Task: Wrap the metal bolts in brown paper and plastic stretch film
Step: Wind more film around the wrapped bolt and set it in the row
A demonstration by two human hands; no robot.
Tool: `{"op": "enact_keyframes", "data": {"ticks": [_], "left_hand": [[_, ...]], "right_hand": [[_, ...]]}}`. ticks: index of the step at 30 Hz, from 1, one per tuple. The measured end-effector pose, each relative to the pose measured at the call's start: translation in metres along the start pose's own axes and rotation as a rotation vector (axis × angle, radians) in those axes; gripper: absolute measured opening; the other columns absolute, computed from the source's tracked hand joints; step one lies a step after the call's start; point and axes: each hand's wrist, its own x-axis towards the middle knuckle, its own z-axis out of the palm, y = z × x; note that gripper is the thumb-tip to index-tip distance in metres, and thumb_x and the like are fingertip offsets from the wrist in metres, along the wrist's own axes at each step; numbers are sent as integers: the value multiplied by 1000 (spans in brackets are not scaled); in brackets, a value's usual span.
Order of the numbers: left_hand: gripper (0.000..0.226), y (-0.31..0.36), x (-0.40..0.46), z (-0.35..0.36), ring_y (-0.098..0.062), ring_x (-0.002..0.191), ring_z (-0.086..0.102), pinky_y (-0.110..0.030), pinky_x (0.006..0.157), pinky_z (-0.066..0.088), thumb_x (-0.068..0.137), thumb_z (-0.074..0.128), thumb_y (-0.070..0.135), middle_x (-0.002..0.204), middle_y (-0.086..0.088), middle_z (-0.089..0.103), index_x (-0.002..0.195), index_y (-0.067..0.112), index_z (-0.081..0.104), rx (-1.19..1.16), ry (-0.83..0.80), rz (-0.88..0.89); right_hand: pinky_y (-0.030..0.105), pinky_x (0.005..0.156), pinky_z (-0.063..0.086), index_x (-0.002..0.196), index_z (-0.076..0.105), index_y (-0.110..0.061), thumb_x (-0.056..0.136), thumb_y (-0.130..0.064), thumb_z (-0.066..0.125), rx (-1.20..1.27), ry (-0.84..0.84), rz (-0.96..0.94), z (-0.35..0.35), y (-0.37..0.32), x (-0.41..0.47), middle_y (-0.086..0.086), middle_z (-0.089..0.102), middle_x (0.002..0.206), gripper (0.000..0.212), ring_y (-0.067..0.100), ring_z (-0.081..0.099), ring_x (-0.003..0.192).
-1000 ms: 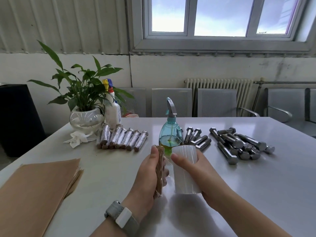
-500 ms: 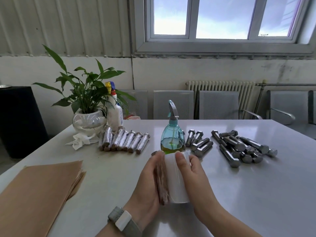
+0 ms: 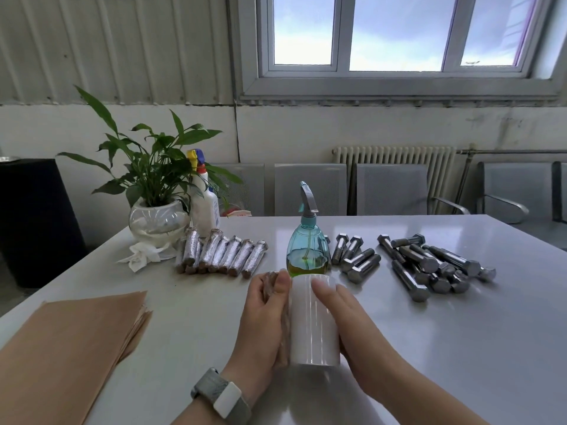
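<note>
My left hand [image 3: 260, 326] grips a bolt wrapped in brown paper [image 3: 270, 282], held upright over the table's near middle. Pressed against it on the right is a white roll of stretch film [image 3: 313, 323], which my right hand [image 3: 340, 320] holds with its fingers curled over the roll's top. Several bare metal bolts [image 3: 429, 265] lie in a heap at the right, and a few more [image 3: 352, 256] lie behind the roll. A row of several wrapped bolts [image 3: 221, 256] lies at the back left. A stack of brown paper sheets [image 3: 61, 342] sits at the near left.
A teal spray bottle [image 3: 306, 246] with yellow liquid stands just behind my hands. A potted plant in a glass bowl [image 3: 158, 220], a white spray bottle [image 3: 205, 207] and a crumpled tissue [image 3: 141, 256] stand at the back left. Grey chairs [image 3: 389, 188] line the table's far edge.
The film roll has come left until it touches the wrapped bolt in my left hand. Both hands have drawn together.
</note>
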Motion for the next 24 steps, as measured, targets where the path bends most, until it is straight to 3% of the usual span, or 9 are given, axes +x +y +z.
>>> {"op": "enact_keyframes", "data": {"ticks": [4,7,9,11,13,15,17,20,24], "left_hand": [[52,0,1,0,-28,84,71,-44,71,57,68,70,57,89,-7,71,99,19,55,-67,68,-59],[51,3,-2,8,-32,89,71,-42,69,58,80,61,54,101,-17,71,110,13,58,-162,41,-154],[58,6,-4,10,-33,88,71,-41,67,59,84,49,64,100,-19,72,104,13,69,-301,-38,-234],[65,6,-4,9,-34,92,70,-42,73,60,90,37,64,104,-21,71,104,11,72,-417,-68,-278],[53,6,-3,7,-31,90,69,-37,73,60,93,37,46,104,-21,70,106,7,71,-434,-51,-266],[44,6,-2,6,-29,88,70,-35,68,59,93,41,38,102,-20,71,104,8,72,-382,-54,-257],[41,4,-2,6,-28,90,71,-35,66,58,96,44,42,103,-16,72,107,11,68,-266,-53,-215],[41,4,0,8,-26,87,71,-34,66,57,88,51,47,95,-12,73,108,12,59,-100,-3,-84],[43,5,1,8,-26,90,69,-43,77,57,73,62,55,92,-2,72,102,23,60,19,32,31]], "right_hand": [[31,75,58,105,58,-25,64,-67,71,-105,131,-139,8,5,0,-5,73,92,60,9,71,84],[19,65,55,104,50,-36,57,-79,64,-191,181,-235,12,8,-2,-20,68,91,65,1,69,82],[14,61,51,102,49,-39,57,-90,51,-262,203,-244,11,10,-2,-27,65,92,68,-4,66,81],[20,64,52,100,53,-39,61,-93,39,-282,213,-219,9,11,-1,-26,66,92,67,-4,66,80],[26,68,51,98,58,-41,66,-91,35,-295,201,-200,8,11,1,-23,67,91,63,-3,66,80],[25,67,50,97,63,-43,71,-86,40,-266,148,-175,8,7,1,-18,70,90,55,-1,67,79],[27,64,55,98,69,-33,75,-78,52,-157,77,-73,5,2,2,-5,74,90,54,10,71,81],[42,73,59,102,70,-16,72,-68,64,-25,31,81,-1,-4,1,12,75,93,61,29,73,85],[44,81,58,97,67,-19,64,-77,63,-127,143,-91,-1,0,0,4,73,90,67,21,71,84]]}}
